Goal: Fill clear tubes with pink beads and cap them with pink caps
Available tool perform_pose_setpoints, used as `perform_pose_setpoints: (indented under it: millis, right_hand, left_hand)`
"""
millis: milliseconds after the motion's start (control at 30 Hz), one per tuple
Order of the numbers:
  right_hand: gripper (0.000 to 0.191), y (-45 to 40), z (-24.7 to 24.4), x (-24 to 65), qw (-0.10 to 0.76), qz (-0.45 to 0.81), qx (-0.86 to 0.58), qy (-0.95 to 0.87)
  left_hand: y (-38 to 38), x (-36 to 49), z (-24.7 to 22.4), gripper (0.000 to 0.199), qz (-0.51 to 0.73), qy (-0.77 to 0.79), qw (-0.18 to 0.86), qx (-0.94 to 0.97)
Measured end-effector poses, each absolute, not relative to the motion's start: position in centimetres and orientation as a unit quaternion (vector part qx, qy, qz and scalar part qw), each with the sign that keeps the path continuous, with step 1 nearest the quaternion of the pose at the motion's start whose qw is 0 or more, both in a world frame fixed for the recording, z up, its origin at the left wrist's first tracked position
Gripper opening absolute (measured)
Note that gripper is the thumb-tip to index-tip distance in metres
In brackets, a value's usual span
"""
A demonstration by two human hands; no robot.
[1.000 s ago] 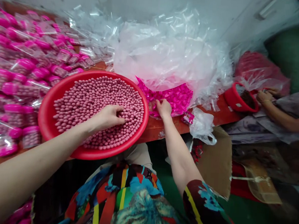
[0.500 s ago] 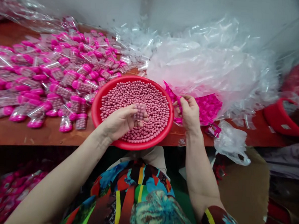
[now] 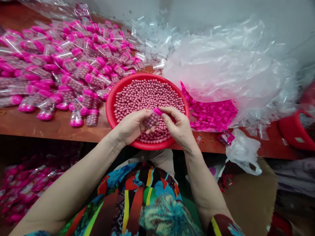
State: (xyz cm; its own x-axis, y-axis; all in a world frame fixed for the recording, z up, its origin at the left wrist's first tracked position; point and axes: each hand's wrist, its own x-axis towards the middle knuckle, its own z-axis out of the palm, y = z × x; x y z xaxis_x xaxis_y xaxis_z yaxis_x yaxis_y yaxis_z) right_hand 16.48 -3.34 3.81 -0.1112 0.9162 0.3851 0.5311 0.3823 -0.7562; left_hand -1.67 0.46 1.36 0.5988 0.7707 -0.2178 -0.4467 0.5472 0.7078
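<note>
While left hand (image 3: 135,125) clamps one bead-filled tube (image 3: 151,119), right hand (image 3: 178,127) pinches its one pink cap (image 3: 157,111); fingers partly hide the tube.

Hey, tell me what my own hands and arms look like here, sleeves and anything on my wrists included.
Your left hand and right hand are ungloved, with no watch or bracelet visible. Both forearms are bare. The right sleeve is dark with a yellow stripe and a light blue pattern; only a bluish edge of the left sleeve shows.
</note>
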Motion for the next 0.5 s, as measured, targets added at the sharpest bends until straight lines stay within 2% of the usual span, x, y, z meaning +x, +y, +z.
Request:
perform_pose_setpoints:
  millis: [100, 200, 300, 400, 500]
  right_hand:
    - [0.023, -3.2, 3.2, 17.1, 0.401, 0.201, -0.494, -0.745]
    - [0.023, -2.6, 2.1, 17.8, 0.39, 0.108, -0.505, -0.763]
    - [0.025, -2.2, 1.4, 17.7, 0.416, 0.055, -0.543, -0.727]
    - [0.023, -2.1, 1.9, 16.9, 0.471, 0.144, -0.532, -0.688]
    - [0.019, -2.1, 2.7, 15.9, 0.472, 0.222, -0.506, -0.687]
  left_hand:
    - [0.4, -1.6, 1.1, 0.012, 0.37, 0.272, 0.832, 0.312]
    - [0.5, -1.6, 1.0, 0.016, 0.377, 0.271, 0.834, 0.298]
    - [0.5, -1.5, 1.1, 0.017, 0.383, 0.274, 0.835, 0.286]
    - [0.4, -1.4, 0.8, 0.017, 0.393, 0.277, 0.828, 0.288]
    - [0.3, -1.3, 0.3, 0.024, 0.406, 0.271, 0.824, 0.288]
